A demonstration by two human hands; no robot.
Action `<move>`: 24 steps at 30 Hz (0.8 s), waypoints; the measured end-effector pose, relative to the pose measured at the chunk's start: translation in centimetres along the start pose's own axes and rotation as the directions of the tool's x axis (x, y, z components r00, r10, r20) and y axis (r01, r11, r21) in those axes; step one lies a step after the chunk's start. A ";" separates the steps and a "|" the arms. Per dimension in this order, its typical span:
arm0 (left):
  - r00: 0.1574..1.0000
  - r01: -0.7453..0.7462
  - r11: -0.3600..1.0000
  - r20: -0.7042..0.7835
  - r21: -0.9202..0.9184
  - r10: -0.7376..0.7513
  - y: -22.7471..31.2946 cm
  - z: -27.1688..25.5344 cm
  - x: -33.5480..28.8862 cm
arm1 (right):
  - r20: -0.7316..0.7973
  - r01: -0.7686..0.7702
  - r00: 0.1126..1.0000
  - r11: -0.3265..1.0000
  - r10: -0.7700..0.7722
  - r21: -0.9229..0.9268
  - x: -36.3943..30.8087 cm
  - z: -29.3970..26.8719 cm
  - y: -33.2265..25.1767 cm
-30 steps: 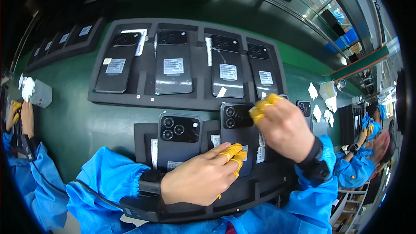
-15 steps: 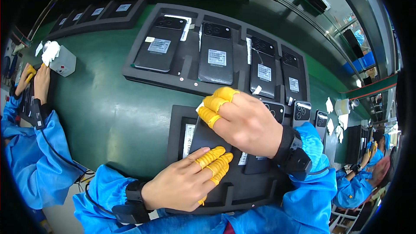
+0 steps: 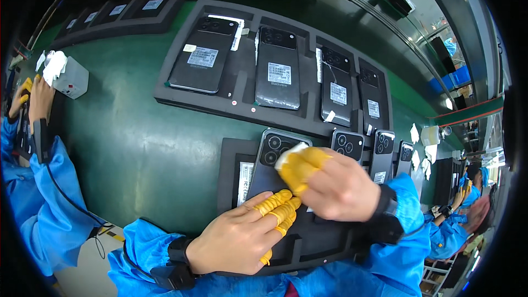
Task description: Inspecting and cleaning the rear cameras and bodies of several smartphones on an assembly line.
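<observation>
A dark smartphone [image 3: 257, 185] lies back-up in the near foam tray [image 3: 227, 154], its round camera lenses showing at the top. My left hand [image 3: 236, 239], with yellow finger cots, is over the lower part of this phone and holds it in place, thumb and fingers pressed against it. In my right hand [image 3: 338, 184], also in yellow finger cots and somewhat blurred, a white wipe [image 3: 291, 155] is pinched against the phone's back beside the lenses. The phone's lower end is hidden under my hands. More phones [image 3: 347, 144] stand in a row to the right in the same tray.
Beyond, a larger foam tray [image 3: 242, 111] carries several labelled phones [image 3: 279, 71]. Another tray [image 3: 124, 31] sits at the far left. A white container [image 3: 74, 79] with wipes stands by a co-worker's hands [image 3: 39, 99]. Scraps of white wipe [image 3: 416, 132] lie at right.
My right hand with the wipe has moved down and to the right, uncovering the phone's camera lenses. My left hand remains on the phone, shifted only slightly in the view.
</observation>
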State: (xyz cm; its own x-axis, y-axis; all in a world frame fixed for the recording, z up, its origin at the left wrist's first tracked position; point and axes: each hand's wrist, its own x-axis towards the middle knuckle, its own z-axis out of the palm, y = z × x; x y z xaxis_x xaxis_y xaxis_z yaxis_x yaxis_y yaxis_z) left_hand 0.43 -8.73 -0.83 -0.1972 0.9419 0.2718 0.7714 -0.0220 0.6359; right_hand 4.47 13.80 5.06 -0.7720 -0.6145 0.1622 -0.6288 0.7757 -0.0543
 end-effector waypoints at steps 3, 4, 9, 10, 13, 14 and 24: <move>0.999 0.019 0.999 -0.040 0.036 -0.017 0.5 -0.1 0.3 | -0.022 -0.092 0.995 0.995 0.093 0.025 -1.5 -0.5 0.3; 0.999 0.009 0.999 -0.041 0.036 -0.008 0.4 -0.1 0.4 | -0.046 -0.127 0.991 0.991 0.129 0.040 -1.3 -0.6 0.3; 0.999 -0.030 0.999 -0.044 -0.014 0.029 0.0 0.3 0.1 | -0.138 -0.157 0.976 0.984 0.167 0.081 2.2 0.6 0.0; 0.999 -0.027 1.000 -0.047 -0.012 0.026 0.1 0.3 0.0 | -0.110 -0.191 0.974 0.978 0.199 0.079 2.1 1.0 -0.1; 0.999 0.018 1.000 0.050 -0.017 -0.017 0.3 0.2 -0.2 | -0.134 -0.185 0.971 0.976 0.199 0.111 1.1 1.2 -0.3; 1.000 0.006 1.000 0.009 -0.011 -0.006 0.3 0.2 0.0 | -0.132 -0.183 0.971 0.974 0.200 0.134 0.8 1.2 -0.1; 0.999 0.009 0.999 -0.041 0.041 -0.007 0.4 -0.1 0.4 | -0.182 -0.063 0.977 0.968 0.109 0.241 1.0 0.9 3.5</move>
State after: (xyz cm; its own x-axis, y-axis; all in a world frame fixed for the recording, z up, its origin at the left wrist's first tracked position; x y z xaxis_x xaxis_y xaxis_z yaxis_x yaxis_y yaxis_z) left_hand 0.59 -8.42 -0.44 -0.2273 0.9276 0.2964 0.7936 0.0001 0.6084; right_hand 1.40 15.72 4.11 -0.8064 -0.4898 0.3315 -0.5823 0.7555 -0.3002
